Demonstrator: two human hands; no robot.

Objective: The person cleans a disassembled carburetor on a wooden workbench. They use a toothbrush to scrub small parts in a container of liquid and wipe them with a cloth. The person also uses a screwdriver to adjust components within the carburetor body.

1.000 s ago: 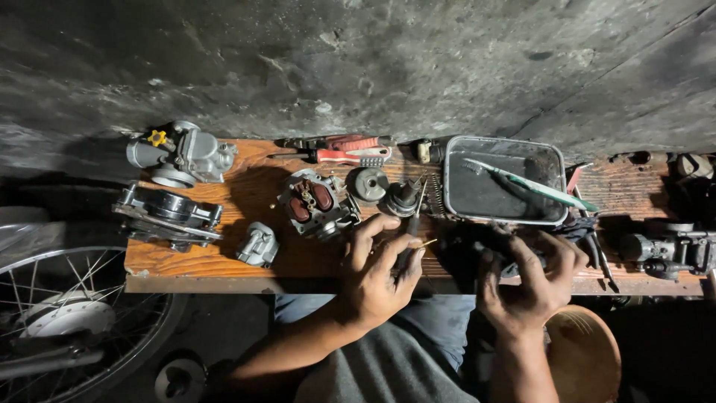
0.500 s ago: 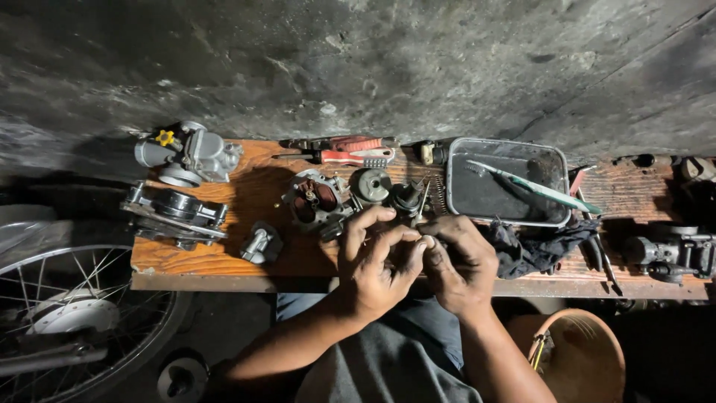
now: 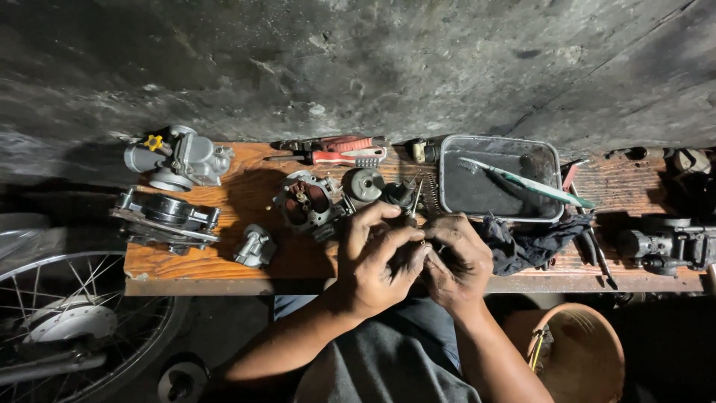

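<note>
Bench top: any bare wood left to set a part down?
Bare wood on the bench: the front strip between the small grey casting and the left hand, and a patch behind it, right of the grey carburetor. Crowded around the open carburetor body and metal tray.

1. Left hand (image 3: 373, 257): bare, ungloved; dark grime on the fingers (image 3: 395, 242).
2. Right hand (image 3: 459, 257): bare, likewise soiled.
3. Forearms: bare, no sleeves, watch or bands in view.
4. Clothing: grey garment over the lap, with blue fabric beneath it.
</note>
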